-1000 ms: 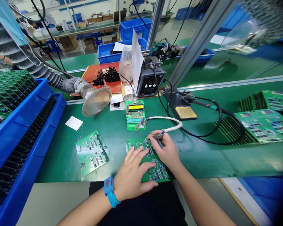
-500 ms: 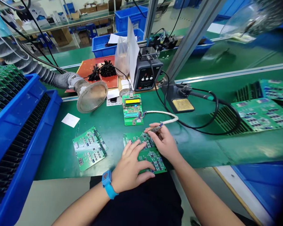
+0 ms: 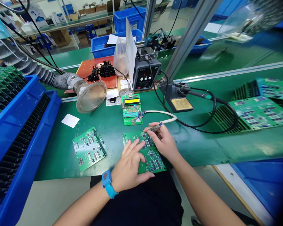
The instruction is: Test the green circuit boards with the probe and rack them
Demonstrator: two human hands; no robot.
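Note:
A green circuit board (image 3: 153, 158) lies on the bench in front of me, close to the near edge. My left hand (image 3: 130, 163), with a blue band at its wrist, rests on it with the fingers spread. My right hand (image 3: 163, 139) pinches a probe connector (image 3: 155, 127) on a white sleeved cable (image 3: 168, 118), its tip at the board's upper right. That cable runs to a small programmer board (image 3: 132, 108) with a lit yellow display. Left of my hands lie a couple more circuit boards (image 3: 89, 149), one partly over another.
Blue bins (image 3: 41, 125) packed with boards stand at the left. A fume extraction hood (image 3: 91, 97) hangs behind. A soldering station (image 3: 146, 73) and an iron in its stand (image 3: 179, 100) are further back. Stacked boards (image 3: 257, 114) sit at the right.
My left index finger has bent and drawn in a little, while the other fingers stay on the board. My right hand holds the probe connector in the same place.

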